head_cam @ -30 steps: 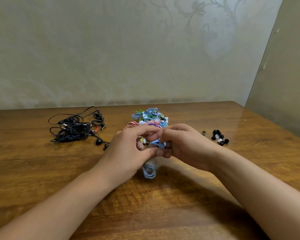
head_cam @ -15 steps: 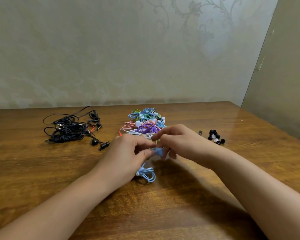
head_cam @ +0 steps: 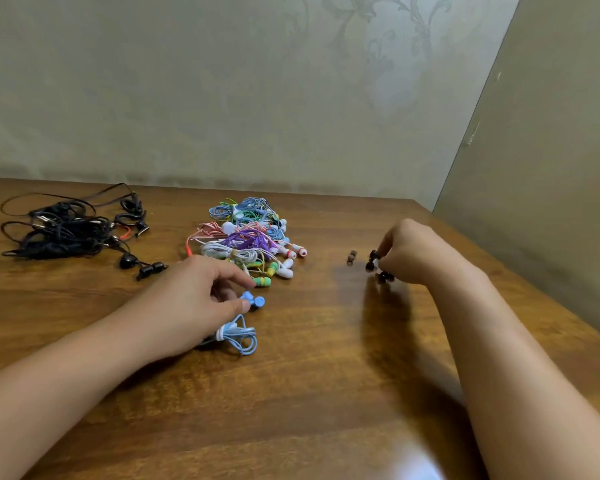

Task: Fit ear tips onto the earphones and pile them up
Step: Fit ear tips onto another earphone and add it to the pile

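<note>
Pale patterned wallpaper backs a polished wooden surface [head_cam: 326, 393], with a plain panel closing off the right side. At far left, well apart from everything else, lies a tangle of black earphones [head_cam: 70, 230], its cords too knotted to count, two dark buds trailing toward the viewer.

Nearer the middle, the person's left hand [head_cam: 187, 306] rests low on the wood, its grip pinching a pair of light blue earbuds [head_cam: 253, 301] between thumb and fingertips; two buds show just past the thumb. Their blue cable [head_cam: 239, 336], bundled into loops and bound with a white tie, lies under and just beside the heel of that hand.

Directly behind the hand sits a heap of coloured earphones [head_cam: 250, 237], with blue, green, pink, purple, white and yellow cords piled together. Several buds stick out along its near and right edges, some white, some green and yellow, and two white ones with red rims. The exact number of sets cannot be told.

Bare wood separates the heap from a small scatter of ear tips [head_cam: 378, 270] at right, mostly black, with two brownish ones [head_cam: 351, 257] lying slightly apart to their left. The right hand [head_cam: 413, 252] is bent down over this scatter, fingers curled in among the tips; whether its grip has caught one cannot be told. No brand or lettering can be read anywhere.
</note>
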